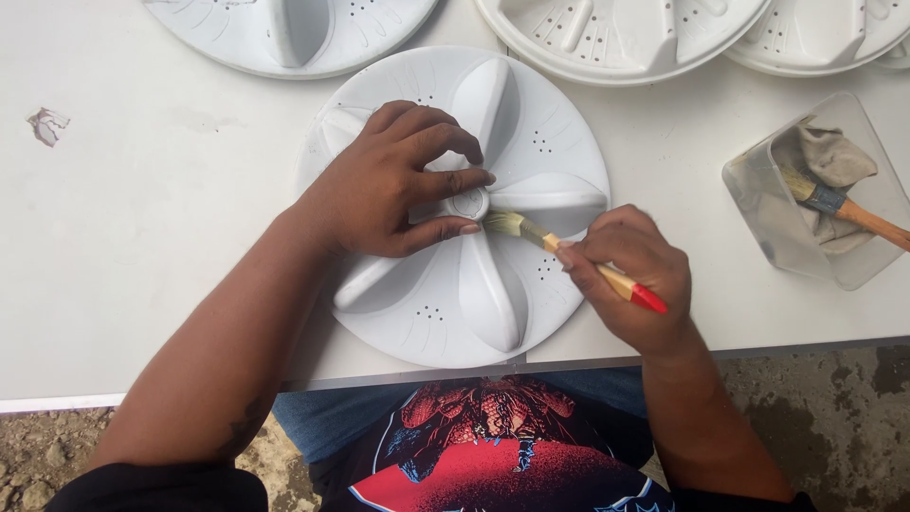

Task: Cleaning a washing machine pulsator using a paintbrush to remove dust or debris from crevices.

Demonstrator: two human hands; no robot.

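Brushwork at the hub of a white ribbed disc (455, 284) lying at the near edge of the bench (142, 237).
Left hand (393, 185) pinches the disc's small centre cap (468, 202) between thumb and fingers; right hand (630, 270) is closed around a red-tipped brush (578, 256), bristles touching the cap. Toward the bench's right edge, a clear tub (758, 204) holds another brush (839, 204).

left hand (384, 185): showing bare, with no glove, ring or watch; short nails.
right hand (630, 275): showing bare too, nothing worn at the wrist.
forearms: showing uncovered up to the bottom edge of the view; a faint dark mark is showing on the inner left forearm, too blurred to make out.
sleeves: showing black at both lower corners.
shirt (493, 465): showing black with a red, blue and white printed graphic.
trousers (322, 422): showing blue denim at the lap.
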